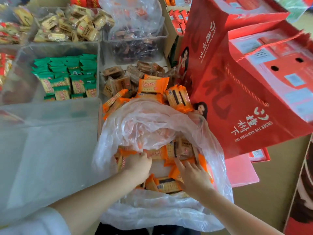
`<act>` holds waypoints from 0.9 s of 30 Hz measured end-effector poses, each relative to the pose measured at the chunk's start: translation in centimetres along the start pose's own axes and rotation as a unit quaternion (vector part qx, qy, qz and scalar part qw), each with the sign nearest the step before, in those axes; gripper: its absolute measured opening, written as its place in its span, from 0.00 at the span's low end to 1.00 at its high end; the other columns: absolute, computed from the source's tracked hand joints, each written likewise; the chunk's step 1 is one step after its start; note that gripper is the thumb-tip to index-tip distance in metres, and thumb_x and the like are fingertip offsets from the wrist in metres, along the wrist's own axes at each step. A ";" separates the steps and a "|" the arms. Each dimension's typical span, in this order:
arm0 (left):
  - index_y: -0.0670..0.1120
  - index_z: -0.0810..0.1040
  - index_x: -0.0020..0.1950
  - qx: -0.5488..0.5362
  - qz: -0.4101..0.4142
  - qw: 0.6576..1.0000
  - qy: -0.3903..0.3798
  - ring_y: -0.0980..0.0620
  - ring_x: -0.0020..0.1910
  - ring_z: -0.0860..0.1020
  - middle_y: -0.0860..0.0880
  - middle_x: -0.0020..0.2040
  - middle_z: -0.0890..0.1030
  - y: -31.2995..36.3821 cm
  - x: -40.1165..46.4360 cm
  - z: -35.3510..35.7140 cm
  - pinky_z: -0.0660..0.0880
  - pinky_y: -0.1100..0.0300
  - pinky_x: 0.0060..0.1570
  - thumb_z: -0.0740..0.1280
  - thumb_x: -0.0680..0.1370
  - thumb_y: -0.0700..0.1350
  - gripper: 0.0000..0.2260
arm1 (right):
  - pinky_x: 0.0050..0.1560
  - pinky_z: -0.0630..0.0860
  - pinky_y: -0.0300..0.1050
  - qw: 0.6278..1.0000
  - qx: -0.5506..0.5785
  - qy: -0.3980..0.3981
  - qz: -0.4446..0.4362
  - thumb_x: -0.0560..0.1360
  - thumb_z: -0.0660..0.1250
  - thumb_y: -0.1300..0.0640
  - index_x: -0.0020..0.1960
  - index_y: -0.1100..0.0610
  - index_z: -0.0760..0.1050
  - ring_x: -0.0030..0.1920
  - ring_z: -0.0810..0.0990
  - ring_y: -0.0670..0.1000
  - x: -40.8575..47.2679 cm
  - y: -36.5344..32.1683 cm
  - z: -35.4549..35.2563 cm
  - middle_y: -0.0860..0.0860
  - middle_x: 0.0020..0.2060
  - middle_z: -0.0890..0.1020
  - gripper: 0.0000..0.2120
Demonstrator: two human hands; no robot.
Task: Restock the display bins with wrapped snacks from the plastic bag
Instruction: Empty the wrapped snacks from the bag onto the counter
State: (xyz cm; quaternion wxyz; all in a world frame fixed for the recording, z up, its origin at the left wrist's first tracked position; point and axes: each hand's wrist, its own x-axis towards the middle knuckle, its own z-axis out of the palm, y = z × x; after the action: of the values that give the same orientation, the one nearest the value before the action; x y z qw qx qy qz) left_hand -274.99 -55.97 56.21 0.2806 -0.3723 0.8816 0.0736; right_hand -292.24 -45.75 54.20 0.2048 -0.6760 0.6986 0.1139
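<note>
Both hands down inside clear plastic bag (152,122) at 6 o'clock. Left hand (138,164) — fingers curled among orange-wrapped snacks (169,184); actual grip cannot be told. Right hand (191,175) — fingers straight, spread, lying on the packets. Display bin (149,89) at 12 o'clock heaped with same orange packs. Green-wrapped snacks (67,78) at 10 o'clock; red gift bags (237,92) at 2.

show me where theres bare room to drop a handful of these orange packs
Freest: the clear bin left of the plastic bag, nothing visible inside. The near-left part of the green-pack bin is bare too. Crowded: the orange packs heaped beyond the bag, and the bag mouth, where the left hand and right hand reach.
</note>
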 end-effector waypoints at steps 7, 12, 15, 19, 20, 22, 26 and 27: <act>0.40 0.64 0.67 0.024 -0.157 0.987 -0.011 0.41 0.56 0.75 0.42 0.61 0.72 2.0 -1.9 3.0 0.70 0.51 0.56 0.60 0.79 0.46 0.18 | 0.66 0.64 0.45 0.989 0.052 -0.055 -0.125 0.77 0.62 0.46 0.76 0.47 0.48 0.71 0.63 0.52 -0.5 1.2 -1.9 0.47 0.73 0.60 0.34; 0.41 0.63 0.67 -0.117 -0.202 0.972 0.013 0.47 0.50 0.78 0.44 0.59 0.75 2.2 -2.5 3.4 0.73 0.58 0.43 0.69 0.73 0.56 0.31 | 0.65 0.66 0.47 0.983 0.016 -0.063 -0.173 0.76 0.64 0.48 0.76 0.48 0.51 0.71 0.62 0.52 0.5 0.8 -0.7 0.48 0.72 0.61 0.33; 0.41 0.64 0.66 -0.164 -0.228 0.960 0.017 0.48 0.52 0.78 0.44 0.61 0.73 2.4 -2.9 4.1 0.75 0.58 0.46 0.68 0.73 0.58 0.31 | 0.65 0.66 0.48 0.984 -0.022 -0.043 -0.170 0.75 0.66 0.49 0.74 0.51 0.55 0.71 0.63 0.52 1.3 -0.3 0.6 0.50 0.71 0.63 0.33; 0.42 0.66 0.65 -0.149 -0.231 0.961 0.038 0.49 0.49 0.78 0.44 0.62 0.71 3.1 -3.5 4.3 0.74 0.58 0.42 0.65 0.75 0.58 0.27 | 0.64 0.65 0.48 0.984 -0.058 -0.031 -0.165 0.74 0.67 0.51 0.74 0.53 0.54 0.69 0.66 0.53 2.0 -1.0 1.8 0.51 0.71 0.65 0.34; 0.42 0.65 0.66 -0.158 -0.232 0.959 0.041 0.49 0.48 0.78 0.45 0.60 0.72 3.2 -3.5 4.3 0.73 0.59 0.40 0.65 0.75 0.59 0.27 | 0.63 0.67 0.48 0.983 -0.061 -0.032 -0.168 0.74 0.67 0.50 0.74 0.52 0.54 0.69 0.67 0.53 2.1 -0.9 1.8 0.51 0.70 0.66 0.34; 0.43 0.61 0.69 -0.208 -0.232 0.949 0.045 0.52 0.43 0.78 0.49 0.52 0.76 3.4 -3.6 4.4 0.72 0.61 0.35 0.64 0.75 0.59 0.30 | 0.61 0.70 0.49 0.981 -0.072 -0.036 -0.175 0.74 0.67 0.49 0.74 0.52 0.55 0.68 0.69 0.53 2.3 -0.6 1.8 0.50 0.70 0.68 0.34; 0.45 0.51 0.75 -0.293 -0.220 0.930 0.026 0.55 0.30 0.75 0.53 0.35 0.75 4.3 -3.5 4.4 0.70 0.61 0.24 0.63 0.75 0.61 0.37 | 0.59 0.71 0.48 0.973 -0.124 -0.006 -0.194 0.73 0.66 0.53 0.73 0.56 0.54 0.62 0.74 0.55 2.4 -0.8 1.7 0.54 0.65 0.73 0.34; 0.44 0.49 0.76 -0.294 -0.219 0.930 0.012 0.54 0.30 0.75 0.52 0.35 0.75 4.5 -3.5 4.3 0.71 0.61 0.24 0.62 0.75 0.62 0.39 | 0.59 0.70 0.48 0.975 -0.120 0.019 -0.188 0.73 0.66 0.55 0.72 0.57 0.56 0.60 0.75 0.55 2.5 -0.8 1.5 0.54 0.62 0.75 0.32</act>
State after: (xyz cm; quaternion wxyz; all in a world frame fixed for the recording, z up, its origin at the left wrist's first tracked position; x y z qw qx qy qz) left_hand -274.28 -49.19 54.19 0.1568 -0.6230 0.7203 0.2616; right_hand -291.27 -47.39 51.88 0.1271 -0.8171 0.5437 0.1437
